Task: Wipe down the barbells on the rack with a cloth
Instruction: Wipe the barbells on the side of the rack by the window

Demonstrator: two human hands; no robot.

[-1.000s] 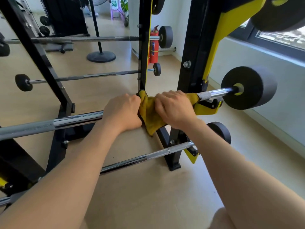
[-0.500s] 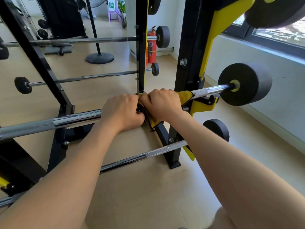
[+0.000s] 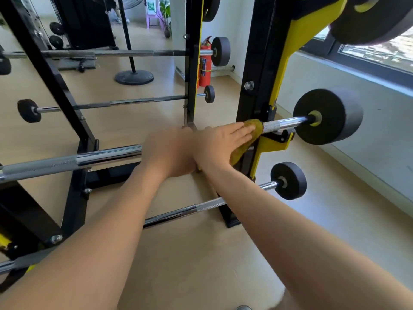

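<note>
Floor (image 3: 201,253) pale, wood-toned, matt, evenly lit; right-hand wall (image 3: 368,175) white; window (image 3: 380,52) set high in that wall, dark-framed, daylight entering; red fire extinguisher (image 3: 205,63) upright on the floor at the far corner; fan stand (image 3: 134,76) on a round black base beyond; leafy plant (image 3: 165,12) at the far end.

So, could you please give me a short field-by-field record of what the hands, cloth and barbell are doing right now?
left hand: blurred, seems to grip the barbell
right hand: fingers straight, pressing the cloth
cloth: yellow, wrapped on the bar beside the rack upright
weight: black, on the bar's right end
below: a second barbell on the rack
</note>
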